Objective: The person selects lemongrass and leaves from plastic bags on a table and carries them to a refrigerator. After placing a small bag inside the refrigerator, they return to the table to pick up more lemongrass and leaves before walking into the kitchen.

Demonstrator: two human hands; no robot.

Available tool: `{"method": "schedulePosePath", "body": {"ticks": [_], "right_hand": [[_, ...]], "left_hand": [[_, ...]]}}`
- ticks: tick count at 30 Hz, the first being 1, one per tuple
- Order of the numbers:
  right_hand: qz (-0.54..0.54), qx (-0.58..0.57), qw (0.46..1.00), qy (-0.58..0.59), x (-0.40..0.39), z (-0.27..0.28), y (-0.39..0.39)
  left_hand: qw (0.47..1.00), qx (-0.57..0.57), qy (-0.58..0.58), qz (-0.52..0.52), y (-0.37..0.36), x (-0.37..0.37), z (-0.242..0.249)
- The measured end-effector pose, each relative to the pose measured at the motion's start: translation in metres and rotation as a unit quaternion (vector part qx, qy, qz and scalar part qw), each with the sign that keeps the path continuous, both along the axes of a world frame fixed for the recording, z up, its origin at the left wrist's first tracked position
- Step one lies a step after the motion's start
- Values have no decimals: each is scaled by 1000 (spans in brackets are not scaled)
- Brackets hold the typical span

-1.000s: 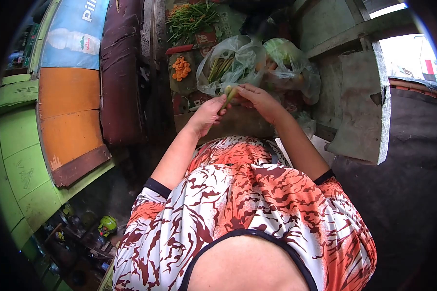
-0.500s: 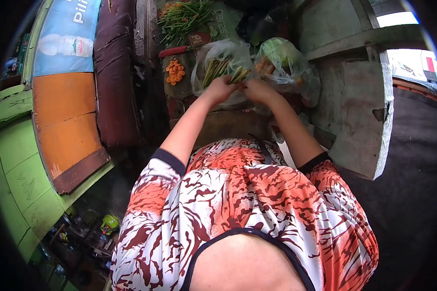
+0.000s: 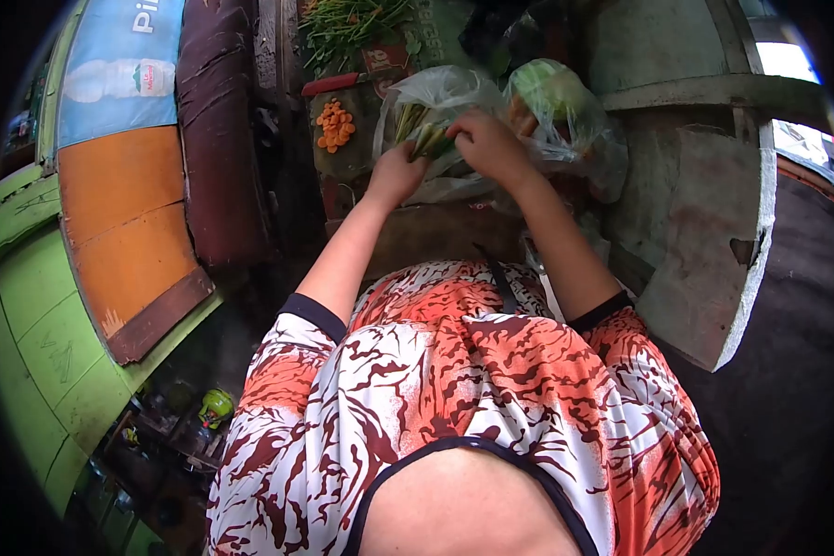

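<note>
Hands are meeting at the mouth of a clear plastic bag, and we are seeing both of them closed on a bunch of green stalks. Our left hand is gripping the lower ends of the stalks, while our right hand is curling over them from the other side, the two hands almost touching. The stalks are lying half inside the bag, on the cluttered desk in front of us. Just beside it, to the right, a second plastic bag is holding something pale green. Orange carrot slices are sitting in a small heap left of the bags, and loose green beans are lying spread farther back.
</note>
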State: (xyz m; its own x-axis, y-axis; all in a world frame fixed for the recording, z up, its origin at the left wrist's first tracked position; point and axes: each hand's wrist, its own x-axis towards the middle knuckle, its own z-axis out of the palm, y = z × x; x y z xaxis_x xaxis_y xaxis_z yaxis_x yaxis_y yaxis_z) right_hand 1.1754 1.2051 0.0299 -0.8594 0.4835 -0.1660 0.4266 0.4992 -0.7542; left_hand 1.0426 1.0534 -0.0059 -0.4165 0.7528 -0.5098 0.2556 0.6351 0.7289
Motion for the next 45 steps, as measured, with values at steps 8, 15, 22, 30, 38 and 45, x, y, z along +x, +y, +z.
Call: {"method": "schedulePosePath", "body": {"ticks": [8, 15, 22, 30, 38, 45], "right_hand": [[38, 176, 962, -207, 2, -8, -5], [-16, 206, 964, -166, 24, 69, -24], [2, 46, 991, -124, 72, 182, -102], [121, 4, 959, -255, 115, 32, -136], [83, 204, 968, -124, 103, -24, -128], [141, 46, 985, -89, 118, 5, -103]], "left_hand": [[974, -136, 175, 42, -4, 6, 18], [934, 176, -235, 204, -15, -6, 70], [908, 111, -355, 195, -79, 36, 156], [956, 6, -219, 196, -124, 90, 2], [946, 31, -141, 290, -128, 116, 3], [948, 51, -8, 315, -132, 109, 22]]}}
